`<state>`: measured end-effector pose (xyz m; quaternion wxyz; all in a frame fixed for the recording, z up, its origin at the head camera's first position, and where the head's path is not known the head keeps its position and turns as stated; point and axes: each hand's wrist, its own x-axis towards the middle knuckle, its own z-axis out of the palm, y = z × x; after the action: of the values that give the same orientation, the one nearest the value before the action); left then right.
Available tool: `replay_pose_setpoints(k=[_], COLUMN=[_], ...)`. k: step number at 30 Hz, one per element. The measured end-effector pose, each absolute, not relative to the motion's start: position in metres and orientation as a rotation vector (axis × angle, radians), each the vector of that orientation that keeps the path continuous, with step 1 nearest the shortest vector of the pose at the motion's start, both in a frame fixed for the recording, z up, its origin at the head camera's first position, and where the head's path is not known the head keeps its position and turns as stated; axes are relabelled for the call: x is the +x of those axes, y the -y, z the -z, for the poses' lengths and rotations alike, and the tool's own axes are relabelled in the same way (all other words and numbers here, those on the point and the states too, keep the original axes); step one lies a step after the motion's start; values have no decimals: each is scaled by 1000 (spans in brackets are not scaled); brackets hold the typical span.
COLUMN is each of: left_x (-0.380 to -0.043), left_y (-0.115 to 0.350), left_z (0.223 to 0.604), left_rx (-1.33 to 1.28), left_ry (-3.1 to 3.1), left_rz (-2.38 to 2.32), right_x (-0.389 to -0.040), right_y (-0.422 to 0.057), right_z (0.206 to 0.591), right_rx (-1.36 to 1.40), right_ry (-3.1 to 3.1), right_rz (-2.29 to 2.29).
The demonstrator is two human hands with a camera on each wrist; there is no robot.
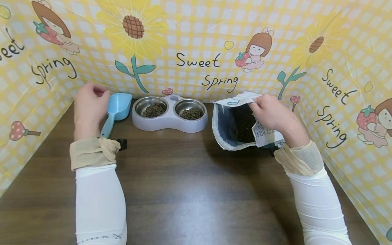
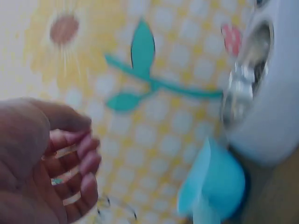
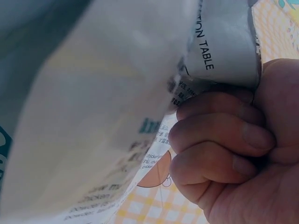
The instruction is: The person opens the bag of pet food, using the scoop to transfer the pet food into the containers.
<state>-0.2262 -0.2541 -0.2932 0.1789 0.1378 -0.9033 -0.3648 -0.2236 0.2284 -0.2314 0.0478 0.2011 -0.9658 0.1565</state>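
My right hand (image 1: 272, 110) grips the top edge of an opened pet food bag (image 1: 220, 126), its fingers curled round the folded edge. The bag's mouth faces me, showing a silvery lining and dark kibble (image 1: 245, 124) inside. In the right wrist view the curled fingers (image 3: 219, 140) press against the printed panel. My left hand (image 1: 90, 109) is beside a blue scoop (image 1: 119, 105), its fingers loosely bent and holding nothing. The left wrist view shows the hand (image 2: 51, 158) apart from the scoop (image 2: 219, 182), which lies on the table with its handle toward me.
A pale lilac double feeder (image 1: 169, 126) stands between scoop and bag; kibble lies in its left steel bowl (image 1: 153, 110) and right one (image 1: 191, 114). Yellow checked cloth (image 1: 196, 44) encloses the back and sides of the dark wooden table (image 1: 190, 190).
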Motion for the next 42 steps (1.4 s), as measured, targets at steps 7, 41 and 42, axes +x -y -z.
replay_pose_setpoints(k=[7,41,42], left_x=[-248,-274,-274], left_y=[179,5,4], left_z=[283,321,321], left_rx=[-242,-965,-971], left_ry=[2544,2240,2236], left_rz=[968,616,619], right_x=[-223,-218,-218], right_y=[-226,-225,-225], right_z=[230,231,231], right_rx=[619,595,595], right_ry=[2940,2950,2950], right_rz=[-439,-449,-446])
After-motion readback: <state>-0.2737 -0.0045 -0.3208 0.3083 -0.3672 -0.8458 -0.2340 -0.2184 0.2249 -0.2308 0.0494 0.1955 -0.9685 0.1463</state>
